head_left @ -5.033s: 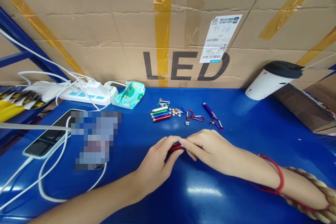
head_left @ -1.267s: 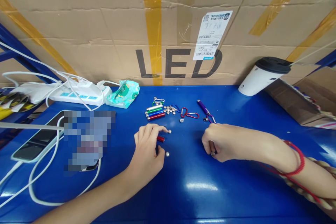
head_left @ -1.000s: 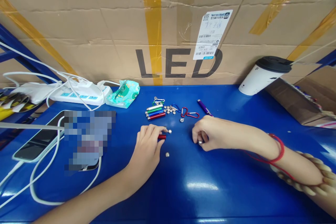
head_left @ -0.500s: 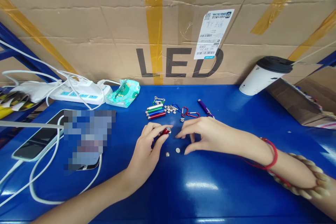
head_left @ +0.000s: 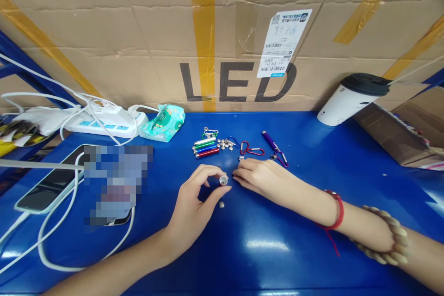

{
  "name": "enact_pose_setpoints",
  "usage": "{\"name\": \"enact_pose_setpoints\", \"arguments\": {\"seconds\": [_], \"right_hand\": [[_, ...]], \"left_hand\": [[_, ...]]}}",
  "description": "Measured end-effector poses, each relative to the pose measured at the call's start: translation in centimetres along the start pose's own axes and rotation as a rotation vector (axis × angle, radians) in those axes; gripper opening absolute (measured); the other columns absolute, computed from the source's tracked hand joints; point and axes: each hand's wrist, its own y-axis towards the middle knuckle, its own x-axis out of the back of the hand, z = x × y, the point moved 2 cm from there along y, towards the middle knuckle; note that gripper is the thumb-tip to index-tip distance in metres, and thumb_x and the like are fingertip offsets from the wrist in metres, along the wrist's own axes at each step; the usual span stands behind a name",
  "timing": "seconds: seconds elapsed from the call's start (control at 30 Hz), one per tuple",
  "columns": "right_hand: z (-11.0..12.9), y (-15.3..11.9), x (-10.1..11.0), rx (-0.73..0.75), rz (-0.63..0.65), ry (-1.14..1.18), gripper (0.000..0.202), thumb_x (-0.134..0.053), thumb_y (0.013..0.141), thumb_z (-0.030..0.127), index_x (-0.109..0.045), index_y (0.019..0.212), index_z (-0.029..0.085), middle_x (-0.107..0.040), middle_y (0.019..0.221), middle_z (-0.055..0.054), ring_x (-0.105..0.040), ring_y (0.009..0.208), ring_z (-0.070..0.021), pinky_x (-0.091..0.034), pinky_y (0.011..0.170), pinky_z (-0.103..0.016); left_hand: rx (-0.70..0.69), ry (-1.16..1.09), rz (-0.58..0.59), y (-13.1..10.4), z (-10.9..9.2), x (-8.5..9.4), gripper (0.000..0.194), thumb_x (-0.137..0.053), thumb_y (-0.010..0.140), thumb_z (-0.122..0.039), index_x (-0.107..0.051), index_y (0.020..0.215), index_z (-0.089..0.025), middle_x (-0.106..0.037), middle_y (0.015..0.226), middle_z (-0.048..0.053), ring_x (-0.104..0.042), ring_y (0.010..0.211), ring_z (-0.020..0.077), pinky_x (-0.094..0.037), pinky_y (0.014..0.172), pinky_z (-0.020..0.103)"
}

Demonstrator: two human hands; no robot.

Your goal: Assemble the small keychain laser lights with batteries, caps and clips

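Observation:
My left hand pinches a small flashlight tube between thumb and fingertips. The tube's round silver end faces me, and its open mouth shows a dark inside. Right beside it, my right hand has its fingers drawn together. Whatever those fingertips hold is hidden from view. Below the tube, a small silver cap lies on the blue table. Beyond the hands are several metal flashlight tubes in silver, green, blue and red. A cluster of silver button cells lies next to them.
Red carabiner clips and a purple flashlight lie behind my right hand. A tissue pack, power strip and phone with white cables occupy the left. A lidded cup stands back right, before a cardboard box.
My right hand has moved closer to the left, its fingers closing. The flat silver disc near it no longer shows on the table. My left hand has turned the tube's end toward me.

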Motion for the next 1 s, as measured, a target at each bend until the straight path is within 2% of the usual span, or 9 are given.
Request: {"name": "enact_pose_setpoints", "arguments": {"seconds": [0.1,0.17,0.33,0.4,0.5,0.6,0.8,0.9,1.0], "right_hand": [[-0.3,0.1,0.2,0.012,0.032,-0.022,0.019,-0.047,0.09,0.014,-0.064,0.081,0.012,-0.062,0.079,-0.006,-0.062,0.072,-0.0186,-0.047,0.063,-0.028],[-0.3,0.0,0.7,0.042,-0.024,0.092,0.018,-0.047,0.091,0.019,-0.064,0.086,0.014,-0.063,0.08,-0.005,-0.062,0.072,-0.0164,-0.049,0.064,-0.027],[1.0,-0.6,3.0,0.038,-0.475,0.363,0.014,-0.051,0.089,0.02,-0.064,0.093,0.016,-0.068,0.085,-0.003,-0.062,0.078,-0.0122,-0.051,0.073,-0.024],[1.7,-0.8,3.4,0.077,-0.537,0.424,0.011,-0.054,0.087,0.015,-0.064,0.091,0.015,-0.068,0.085,-0.003,-0.062,0.078,-0.0111,-0.051,0.074,-0.022],[2.4,-0.9,3.3,0.158,-0.502,0.466,0.011,-0.056,0.085,0.013,-0.064,0.093,0.013,-0.066,0.086,-0.005,-0.061,0.079,-0.0108,-0.052,0.073,-0.021],[2.3,-0.9,3.1,0.161,-0.488,0.481,0.009,-0.059,0.084,0.014,-0.065,0.09,0.012,-0.064,0.086,-0.005,-0.06,0.079,-0.0101,-0.052,0.073,-0.021],[2.0,-0.7,2.4,0.082,-0.444,0.388,0.013,-0.054,0.087,0.018,-0.063,0.094,0.013,-0.062,0.091,-0.006,-0.06,0.08,-0.0114,-0.052,0.073,-0.023],[1.8,-0.5,2.1,0.038,-0.395,0.298,0.017,-0.051,0.089,0.021,-0.062,0.099,0.014,-0.062,0.094,-0.005,-0.06,0.082,-0.0123,-0.052,0.073,-0.023],[1.8,-0.5,2.0,0.022,-0.387,0.242,0.019,-0.05,0.089,0.02,-0.061,0.103,0.016,-0.062,0.097,-0.004,-0.06,0.084,-0.0119,-0.05,0.071,-0.022]], "left_hand": [[0.046,-0.029,-0.015,0.0,0.0,-0.1,0.007,-0.055,0.081,-0.02,-0.061,0.085,-0.021,-0.064,0.084,0.0,-0.053,0.074,0.014,-0.048,0.062,0.021],[0.039,-0.042,-0.012,-0.1,0.0,-0.1,0.008,-0.055,0.081,-0.019,-0.062,0.085,-0.021,-0.064,0.083,0.0,-0.054,0.076,0.014,-0.048,0.061,0.02],[-0.037,-0.051,0.015,-0.1,0.1,-0.1,0.01,-0.057,0.082,-0.017,-0.063,0.087,-0.022,-0.062,0.079,-0.002,-0.055,0.069,0.011,-0.047,0.062,0.018],[-0.071,-0.04,0.025,-0.2,0.2,-0.1,0.011,-0.058,0.082,-0.017,-0.064,0.089,-0.023,-0.062,0.077,-0.003,-0.056,0.066,0.0098,-0.046,0.066,0.018],[-0.121,-0.037,0.048,-0.3,0.4,-0.2,0.015,-0.057,0.083,-0.016,-0.064,0.095,-0.023,-0.063,0.077,-0.003,-0.057,0.065,0.0096,-0.045,0.068,0.019],[-0.124,-0.062,0.063,-0.5,0.5,-0.4,0.015,-0.056,0.083,-0.017,-0.064,0.096,-0.021,-0.063,0.076,-0.002,-0.058,0.064,0.0104,-0.047,0.063,0.018],[0.076,-0.135,0.122,-0.1,0.8,-0.5,0.018,-0.052,0.086,-0.025,-0.06,0.099,-0.017,-0.062,0.066,-0.001,-0.059,0.056,0.0125,-0.048,0.058,0.022],[0.141,-0.16,0.119,0.4,1.3,-0.5,0.017,-0.046,0.089,-0.025,-0.057,0.1,-0.019,-0.063,0.075,0.0,-0.062,0.071,0.0139,-0.047,0.07,0.023],[0.142,-0.226,0.055,0.9,1.8,-0.5,0.01,-0.043,0.09,-0.022,-0.053,0.093,-0.02,-0.062,0.085,0.0,-0.06,0.083,0.0138,-0.044,0.078,0.023]]}}
